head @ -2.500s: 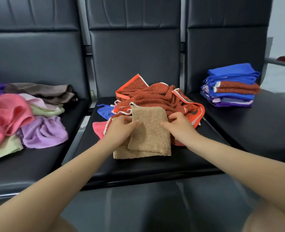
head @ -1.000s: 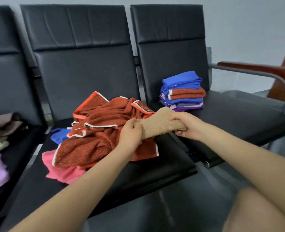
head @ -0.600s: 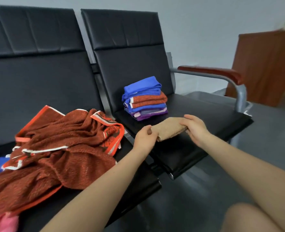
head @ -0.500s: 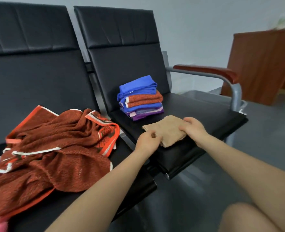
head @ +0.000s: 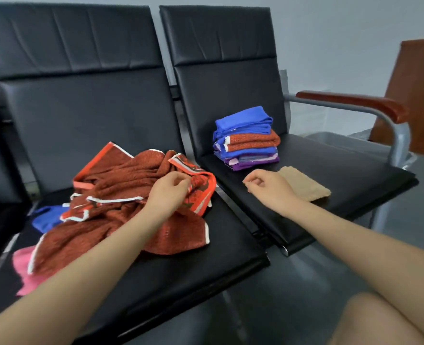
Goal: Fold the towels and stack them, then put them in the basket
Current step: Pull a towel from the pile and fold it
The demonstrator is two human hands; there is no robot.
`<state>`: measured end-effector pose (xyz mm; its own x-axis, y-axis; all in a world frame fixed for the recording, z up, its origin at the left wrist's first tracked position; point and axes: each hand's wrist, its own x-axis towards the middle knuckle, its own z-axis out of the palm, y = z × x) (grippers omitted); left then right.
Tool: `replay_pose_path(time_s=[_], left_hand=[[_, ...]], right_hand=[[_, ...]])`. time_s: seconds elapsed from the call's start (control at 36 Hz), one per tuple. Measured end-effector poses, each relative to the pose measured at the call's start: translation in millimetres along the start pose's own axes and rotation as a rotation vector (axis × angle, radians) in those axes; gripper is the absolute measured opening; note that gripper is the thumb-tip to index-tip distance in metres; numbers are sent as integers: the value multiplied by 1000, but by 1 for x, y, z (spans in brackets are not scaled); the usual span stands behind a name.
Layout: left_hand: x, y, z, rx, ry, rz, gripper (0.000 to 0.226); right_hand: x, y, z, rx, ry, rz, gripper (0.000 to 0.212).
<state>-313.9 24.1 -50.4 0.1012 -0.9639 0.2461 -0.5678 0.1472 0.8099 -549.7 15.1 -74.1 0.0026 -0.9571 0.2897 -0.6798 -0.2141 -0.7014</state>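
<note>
A stack of folded towels [head: 247,138] stands on the far part of the right seat [head: 355,168]; a folded tan towel [head: 305,184] lies beside it, not yet stacked. Unfolded rust-red towels [head: 121,195] are heaped on the middle seat over a blue towel [head: 47,216] and a pink towel [head: 22,260]. The left hand [head: 167,192] pinches a rust-red edge. The right hand [head: 268,186] hangs loosely curled, its grip empty. No basket is identifiable. Judged well short of completion.
</note>
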Motion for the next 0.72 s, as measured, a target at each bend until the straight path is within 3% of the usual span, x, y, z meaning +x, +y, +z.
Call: replay_pose_path(time_s=[0.17, 0.31, 0.42, 0.56, 0.72], left_hand=[[-15, -39, -74, 35, 175, -31, 14], [-26, -64, -110, 120, 253, -61, 14], [-37, -84, -123, 180, 217, -107, 16], [-42, -87, -114, 298, 136, 2, 25], [-31, -88, -97, 329, 113, -68, 19]], right_hand=[[7, -52, 58, 44, -112, -118, 11], [15, -78, 95, 62, -135, -80, 16], [31, -83, 111, 4, -50, -36, 17], [51, -65, 115, -188, 100, 135, 29], [85, -55, 116, -261, 21, 163, 53]])
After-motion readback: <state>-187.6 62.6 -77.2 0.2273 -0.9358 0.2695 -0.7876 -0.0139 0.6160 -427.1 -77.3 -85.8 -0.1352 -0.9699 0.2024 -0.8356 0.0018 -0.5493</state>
